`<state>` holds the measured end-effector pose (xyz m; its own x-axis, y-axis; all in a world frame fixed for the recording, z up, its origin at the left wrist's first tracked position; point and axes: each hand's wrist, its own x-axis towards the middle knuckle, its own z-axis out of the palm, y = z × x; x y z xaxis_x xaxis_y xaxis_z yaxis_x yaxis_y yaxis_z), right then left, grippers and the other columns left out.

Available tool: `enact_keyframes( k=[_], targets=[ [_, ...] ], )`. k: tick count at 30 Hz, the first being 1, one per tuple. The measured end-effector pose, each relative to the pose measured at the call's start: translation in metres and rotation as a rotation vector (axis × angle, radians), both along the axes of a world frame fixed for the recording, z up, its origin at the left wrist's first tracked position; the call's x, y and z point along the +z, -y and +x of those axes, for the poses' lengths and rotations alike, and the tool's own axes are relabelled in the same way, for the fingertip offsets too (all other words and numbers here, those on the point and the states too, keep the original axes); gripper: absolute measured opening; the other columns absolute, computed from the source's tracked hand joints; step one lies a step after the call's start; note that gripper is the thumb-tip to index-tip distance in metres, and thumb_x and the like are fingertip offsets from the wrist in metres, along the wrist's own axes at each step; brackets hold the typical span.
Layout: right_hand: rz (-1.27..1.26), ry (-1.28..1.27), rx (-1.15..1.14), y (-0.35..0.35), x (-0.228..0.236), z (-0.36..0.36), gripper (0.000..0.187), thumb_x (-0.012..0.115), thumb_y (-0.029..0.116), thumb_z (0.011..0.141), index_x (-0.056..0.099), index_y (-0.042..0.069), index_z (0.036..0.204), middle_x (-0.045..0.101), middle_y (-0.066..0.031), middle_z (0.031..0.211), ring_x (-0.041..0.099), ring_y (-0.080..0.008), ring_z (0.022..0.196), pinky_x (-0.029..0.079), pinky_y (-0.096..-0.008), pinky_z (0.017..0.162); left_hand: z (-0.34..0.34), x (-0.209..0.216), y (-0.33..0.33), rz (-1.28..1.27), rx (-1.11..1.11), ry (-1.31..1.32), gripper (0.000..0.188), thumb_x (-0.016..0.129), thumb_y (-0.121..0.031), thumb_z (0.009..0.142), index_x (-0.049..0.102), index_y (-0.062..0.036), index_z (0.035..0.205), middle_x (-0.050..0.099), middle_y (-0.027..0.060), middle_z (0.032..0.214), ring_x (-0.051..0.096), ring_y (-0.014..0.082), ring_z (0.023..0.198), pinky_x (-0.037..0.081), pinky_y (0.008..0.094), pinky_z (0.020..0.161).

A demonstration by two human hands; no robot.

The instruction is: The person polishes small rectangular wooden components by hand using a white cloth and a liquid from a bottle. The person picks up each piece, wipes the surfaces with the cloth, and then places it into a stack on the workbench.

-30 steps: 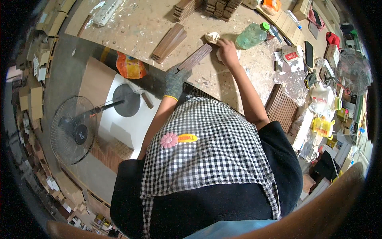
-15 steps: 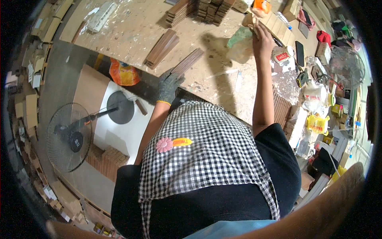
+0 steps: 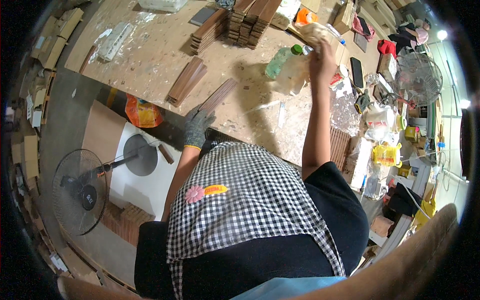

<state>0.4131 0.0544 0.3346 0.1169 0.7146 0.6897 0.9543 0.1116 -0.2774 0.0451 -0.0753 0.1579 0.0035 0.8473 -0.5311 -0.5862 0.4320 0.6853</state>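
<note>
My left hand [image 3: 196, 126], in a grey knit glove with a yellow cuff, is closed around the near end of a few thin brown wood strips [image 3: 219, 96] at the table's front edge. My bare right hand [image 3: 322, 64] is raised over the far right of the table, closed on a crumpled beige cloth-like piece [image 3: 316, 34] that motion smears. Close by this hand lie a green-capped clear bottle [image 3: 278, 63] and a cloudy plastic bag [image 3: 292, 77]. Another small bundle of brown strips [image 3: 187, 82] rests left of the strips in my left hand.
Taller stacks of brown strips [image 3: 252, 22] stand at the back of the worktable [image 3: 145, 65]. A phone [image 3: 356, 72], a white tub [image 3: 340, 75] and a glove [image 3: 362, 101] lie on the right. A standing fan [image 3: 82, 192] is on the floor at left, near an orange bag [image 3: 142, 111].
The view has shifted, so the table sits lower and further left. The beige piece now stands out larger above my right hand. My left hand keeps its hold on the strips.
</note>
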Motion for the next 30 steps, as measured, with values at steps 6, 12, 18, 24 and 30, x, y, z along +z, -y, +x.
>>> enact_keyframes(
  k=[6,12,18,24,30],
  targets=[
    [-0.107,0.192,0.143,0.003,-0.033,-0.014,0.035,0.062,0.007,0.089,0.061,0.0,0.124,0.063,-0.0169,0.124,0.057,-0.0354,0.114,0.046,-0.0425,0.1,0.005,0.002,0.003,-0.067,0.041,0.004,0.036,0.064,-0.006,0.091,0.055,0.0054,0.123,0.065,0.0199,0.106,0.07,0.0322,0.088,0.064,0.037,0.072],
    [-0.117,0.14,0.197,0.014,-0.053,0.0,0.041,0.071,0.012,0.085,0.059,0.005,0.124,0.061,-0.0113,0.127,0.061,-0.0332,0.105,0.051,-0.0398,0.089,0.002,-0.001,0.009,-0.076,0.021,-0.046,0.033,0.065,-0.008,0.091,0.057,0.0039,0.12,0.065,0.0173,0.105,0.07,0.0309,0.088,0.063,0.0365,0.073],
    [-0.193,-0.054,0.035,0.004,-0.052,-0.005,0.038,0.065,0.008,0.088,0.056,0.002,0.125,0.062,-0.0229,0.12,0.062,-0.0413,0.105,0.051,-0.0444,0.092,-0.018,-0.039,0.007,0.214,-0.077,-0.021,0.04,0.064,-0.019,0.094,0.054,0.003,0.126,0.063,0.0195,0.114,0.067,0.0371,0.097,0.06,0.0438,0.083],
    [0.191,-1.329,0.09,0.036,-0.061,0.013,0.027,0.058,0.018,0.1,0.061,-0.001,0.119,0.068,-0.0133,0.112,0.068,-0.0261,0.099,0.059,-0.0405,0.081,-0.027,-0.026,0.005,0.265,-0.138,0.057,0.053,0.034,-0.037,0.107,0.032,-0.0032,0.148,0.044,0.0207,0.147,0.048,0.0376,0.131,0.04,0.0459,0.113],
    [-0.087,-2.086,0.468,0.044,-0.191,0.069,0.035,0.05,0.018,0.102,0.049,0.007,0.136,0.061,-0.0121,0.125,0.065,-0.0285,0.11,0.062,-0.0449,0.084,-0.03,-0.011,0.002,-0.072,0.001,0.257,0.041,0.042,-0.029,0.103,0.04,-0.0089,0.139,0.044,0.0112,0.141,0.048,0.0361,0.124,0.039,0.0448,0.107]
  ],
)
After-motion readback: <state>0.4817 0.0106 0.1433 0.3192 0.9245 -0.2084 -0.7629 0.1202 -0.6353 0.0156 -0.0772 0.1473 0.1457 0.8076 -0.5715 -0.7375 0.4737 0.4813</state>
